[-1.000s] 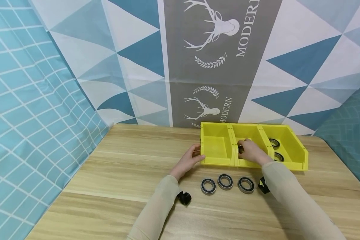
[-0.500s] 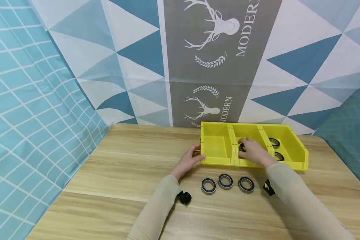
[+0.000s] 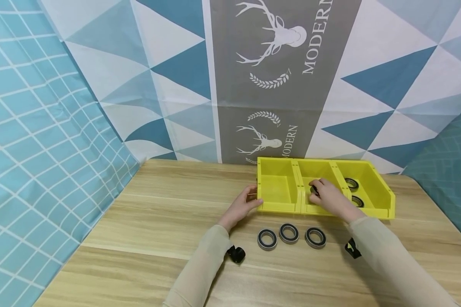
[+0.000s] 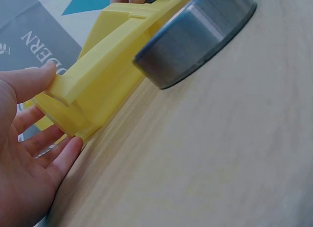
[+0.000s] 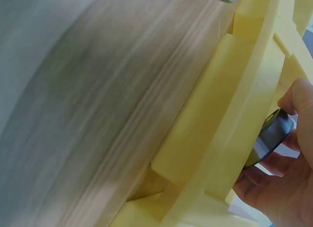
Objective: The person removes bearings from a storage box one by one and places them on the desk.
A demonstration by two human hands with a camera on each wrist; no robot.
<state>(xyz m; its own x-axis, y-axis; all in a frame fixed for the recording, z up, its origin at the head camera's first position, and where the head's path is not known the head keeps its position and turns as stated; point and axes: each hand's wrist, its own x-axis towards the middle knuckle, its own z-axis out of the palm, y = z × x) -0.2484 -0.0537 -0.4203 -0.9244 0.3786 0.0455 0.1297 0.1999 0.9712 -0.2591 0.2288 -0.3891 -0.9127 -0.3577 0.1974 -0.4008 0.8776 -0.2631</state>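
Three joined yellow bins (image 3: 278, 207) stand in a row on the table. My left hand (image 3: 243, 204) grips the left bin's outer front corner, thumb on the rim and fingers against the side, as the left wrist view shows. Inside the middle bin, my right hand (image 3: 330, 198) pinches a ball bearing (image 5: 274, 136) between thumb and fingers, its ring tilted on edge. Three bearings lie flat in front of the bins: a left one (image 3: 267, 247), a middle one (image 3: 289, 241) and a right one (image 3: 315, 245). In the left wrist view, a bearing (image 4: 195, 41) appears close up.
The right bin holds two bearings, a rear one (image 3: 352, 189) and a front one (image 3: 359, 205). A patterned wall covering (image 3: 269, 94) rises behind the bins. Bare wooden tabletop (image 3: 157, 221) stretches to the left.
My right hand has shifted slightly to the right within the middle bin, with the bearing in its fingers. The left hand and the bearings on the table stay where they were.
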